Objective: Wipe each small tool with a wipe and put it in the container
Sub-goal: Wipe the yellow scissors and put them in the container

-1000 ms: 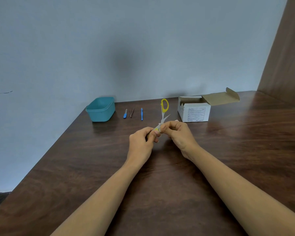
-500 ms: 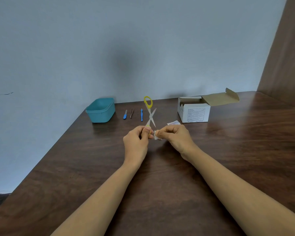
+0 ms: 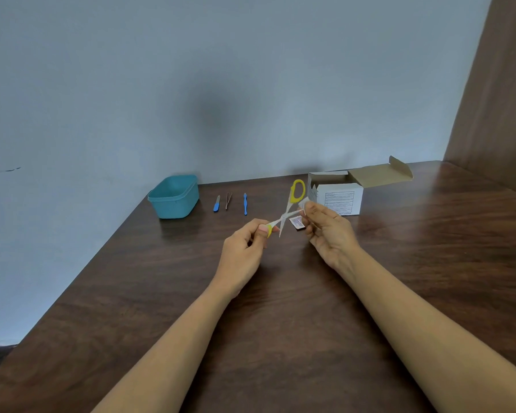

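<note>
My left hand (image 3: pixel 245 248) pinches one yellow handle loop of small scissors (image 3: pixel 289 208), which hang over the table with blades spread apart and the other loop pointing up. My right hand (image 3: pixel 328 231) pinches a small white wipe (image 3: pixel 304 201) at the tip of one blade. The teal container (image 3: pixel 173 196) stands at the back left near the wall. Between it and the scissors lie a blue nail file (image 3: pixel 216 204), brown tweezers (image 3: pixel 228 200) and a thin blue tool (image 3: pixel 245 203) in a row.
An open white cardboard box (image 3: pixel 340 193) with its flap folded back stands at the back right. A torn wipe sachet (image 3: pixel 296 222) lies on the dark wooden table (image 3: pixel 280 308) under the scissors. A wall runs behind and a brown panel on the right.
The scissors have shifted right and their blades have spread wider. My right hand has slid the wipe outward along a blade, away from my left hand.
</note>
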Motion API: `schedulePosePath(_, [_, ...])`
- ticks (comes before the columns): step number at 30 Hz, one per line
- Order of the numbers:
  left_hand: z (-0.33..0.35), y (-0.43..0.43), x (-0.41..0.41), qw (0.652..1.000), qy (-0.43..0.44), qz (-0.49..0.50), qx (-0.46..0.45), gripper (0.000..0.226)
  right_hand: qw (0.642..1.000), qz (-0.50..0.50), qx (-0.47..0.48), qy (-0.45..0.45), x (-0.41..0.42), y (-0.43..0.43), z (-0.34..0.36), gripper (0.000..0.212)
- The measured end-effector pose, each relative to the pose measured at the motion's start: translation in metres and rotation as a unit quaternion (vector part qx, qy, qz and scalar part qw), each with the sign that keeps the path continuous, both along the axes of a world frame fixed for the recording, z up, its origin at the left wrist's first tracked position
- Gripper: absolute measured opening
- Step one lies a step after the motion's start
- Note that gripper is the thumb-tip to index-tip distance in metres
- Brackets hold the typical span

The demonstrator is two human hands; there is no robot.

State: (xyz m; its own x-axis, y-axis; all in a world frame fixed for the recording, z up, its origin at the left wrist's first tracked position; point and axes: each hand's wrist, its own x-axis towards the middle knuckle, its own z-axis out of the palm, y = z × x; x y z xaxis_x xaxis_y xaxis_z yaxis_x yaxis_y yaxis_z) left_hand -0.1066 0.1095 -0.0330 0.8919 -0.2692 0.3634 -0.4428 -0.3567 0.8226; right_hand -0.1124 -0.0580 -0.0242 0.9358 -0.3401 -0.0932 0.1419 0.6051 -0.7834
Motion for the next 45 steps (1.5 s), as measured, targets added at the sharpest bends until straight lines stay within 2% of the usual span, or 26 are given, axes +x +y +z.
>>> schedulePosePath(10, [0.0003, 0.0031, 0.0031, 0.997, -0.065, 0.027, 0.042, 0.029, 0.999, 0.048, -0.004, 0.001, -0.0002, -0.0055, 0.0016, 0.006])
schedulePosePath(18, [-0.0008, 0.0027, 0.0029, 0.996, -0.080, 0.026, 0.043, 0.027, 0.998, 0.048, 0.041, -0.004, 0.0001, -0.0067, 0.0013, 0.012])
schedulePosePath(28, [-0.0020, 0.0023, 0.0035, 0.996, -0.077, 0.036, 0.038, 0.027, 0.997, 0.046, 0.056, 0.003, 0.0025, -0.0088, 0.0003, 0.005])
schedulePosePath(43, [-0.0048, 0.0026, 0.0083, 0.993, -0.083, 0.015, 0.077, 0.023, 0.999, 0.042, 0.014, 0.005, 0.0039, -0.0054, -0.0005, 0.005])
schedulePosePath(45, [-0.0035, 0.0017, 0.0080, 0.995, -0.079, 0.025, 0.057, 0.019, 0.999, 0.043, 0.001, 0.003, 0.0028, -0.0051, 0.0012, 0.009])
